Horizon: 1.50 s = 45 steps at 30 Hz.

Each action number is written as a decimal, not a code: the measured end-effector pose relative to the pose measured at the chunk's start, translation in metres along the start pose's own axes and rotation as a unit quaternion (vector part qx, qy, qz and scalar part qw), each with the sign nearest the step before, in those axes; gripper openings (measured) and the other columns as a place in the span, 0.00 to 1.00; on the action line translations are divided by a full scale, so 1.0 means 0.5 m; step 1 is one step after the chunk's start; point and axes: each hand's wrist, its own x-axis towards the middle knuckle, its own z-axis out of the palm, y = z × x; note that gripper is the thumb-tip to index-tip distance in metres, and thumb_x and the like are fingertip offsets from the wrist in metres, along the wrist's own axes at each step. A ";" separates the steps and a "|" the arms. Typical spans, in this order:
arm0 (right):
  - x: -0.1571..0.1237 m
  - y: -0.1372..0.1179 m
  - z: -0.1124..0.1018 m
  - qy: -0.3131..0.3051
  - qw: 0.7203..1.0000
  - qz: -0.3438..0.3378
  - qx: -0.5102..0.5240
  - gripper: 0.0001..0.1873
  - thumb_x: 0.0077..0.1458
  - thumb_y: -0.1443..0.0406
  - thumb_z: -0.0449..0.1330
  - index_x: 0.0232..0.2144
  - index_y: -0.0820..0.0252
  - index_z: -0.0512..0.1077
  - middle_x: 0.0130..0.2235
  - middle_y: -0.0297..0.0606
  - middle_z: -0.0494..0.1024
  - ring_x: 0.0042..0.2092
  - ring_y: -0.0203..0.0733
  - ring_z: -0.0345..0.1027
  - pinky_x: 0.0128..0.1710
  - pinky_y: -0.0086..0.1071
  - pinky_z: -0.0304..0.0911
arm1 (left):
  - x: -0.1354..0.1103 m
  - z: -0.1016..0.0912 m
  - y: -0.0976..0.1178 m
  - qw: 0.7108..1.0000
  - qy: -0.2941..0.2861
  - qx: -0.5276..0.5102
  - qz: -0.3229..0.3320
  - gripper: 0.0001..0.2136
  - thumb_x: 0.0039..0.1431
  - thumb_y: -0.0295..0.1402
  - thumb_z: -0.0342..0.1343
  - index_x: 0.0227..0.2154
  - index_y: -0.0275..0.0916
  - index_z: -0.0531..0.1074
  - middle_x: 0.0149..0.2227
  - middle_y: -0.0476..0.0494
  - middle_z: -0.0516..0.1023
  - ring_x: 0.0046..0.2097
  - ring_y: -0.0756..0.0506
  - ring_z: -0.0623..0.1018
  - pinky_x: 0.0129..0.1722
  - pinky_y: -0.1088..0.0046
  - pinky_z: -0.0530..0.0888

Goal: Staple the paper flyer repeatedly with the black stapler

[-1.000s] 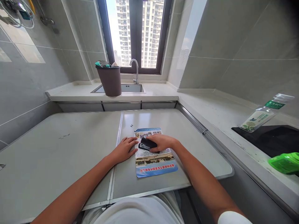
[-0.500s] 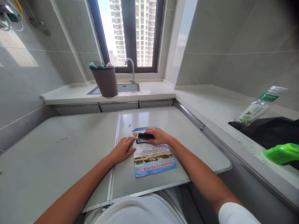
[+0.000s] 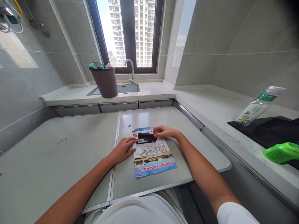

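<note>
Stapler (image 3: 146,137) on flyer (image 3: 153,155), R hand (image 3: 164,132) at end

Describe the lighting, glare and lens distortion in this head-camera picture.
Head view: daylight through the window blows out the sky; soft glare sheens the table beyond the leaflet; the wide lens bows the counter edges and walls; the top right corner darkens; the stapler looks sharp.

One stapler (image 3: 146,138), one leaflet (image 3: 153,155)

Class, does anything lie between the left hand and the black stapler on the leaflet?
Nothing visible does. The left hand rests on the leaflet, fingertips near the stapler, only bare paper between. The right hand touches the stapler's right end.
</note>
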 end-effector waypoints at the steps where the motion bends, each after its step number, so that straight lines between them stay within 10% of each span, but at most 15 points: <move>1: 0.000 0.002 0.002 -0.020 0.999 0.020 0.021 0.21 0.55 0.51 0.68 0.41 0.61 0.75 0.24 0.25 0.66 0.25 0.31 0.57 0.24 0.26 0.52 | 0.000 0.001 -0.001 1.000 0.000 -0.002 0.001 0.19 0.71 0.43 0.50 0.61 0.49 0.68 0.66 0.42 0.70 0.66 0.37 0.70 0.69 0.47 0.59; 5: -0.004 0.010 0.008 -0.096 0.981 0.118 0.118 0.36 0.57 0.47 0.67 0.60 0.59 0.65 0.26 0.30 0.79 0.17 0.29 0.55 0.16 0.24 0.50 | -0.001 0.000 0.001 1.000 -0.008 -0.011 -0.001 0.19 0.71 0.42 0.50 0.61 0.48 0.68 0.67 0.43 0.69 0.68 0.38 0.68 0.70 0.46 0.57; 10: -0.007 0.006 0.011 -0.105 0.951 0.197 0.215 0.34 0.62 0.46 0.61 0.61 0.57 0.60 0.37 0.46 0.86 0.24 0.40 0.77 0.17 0.24 0.63 | -0.001 -0.003 0.003 1.000 -0.022 -0.015 -0.011 0.20 0.71 0.43 0.51 0.62 0.48 0.67 0.69 0.45 0.67 0.70 0.38 0.65 0.70 0.45 0.56; 37: 0.003 0.015 0.018 -0.112 0.937 0.179 0.279 0.27 0.60 0.53 0.66 0.52 0.63 0.65 0.37 0.54 0.85 0.37 0.52 0.83 0.33 0.36 0.78 | 0.000 -0.008 0.004 0.999 0.000 -0.043 -0.005 0.15 0.68 0.39 0.55 0.56 0.49 0.73 0.62 0.44 0.75 0.63 0.37 0.72 0.68 0.49 0.60; 45: 0.040 -0.008 0.087 -0.124 0.942 0.146 0.277 0.27 0.62 0.49 0.63 0.52 0.62 0.66 0.37 0.52 0.85 0.38 0.51 0.83 0.33 0.35 0.78 | -0.007 -0.015 -0.017 0.994 0.087 -0.030 -0.050 0.08 0.62 0.26 0.49 0.34 0.43 0.74 0.38 0.44 0.79 0.44 0.41 0.78 0.46 0.63 0.73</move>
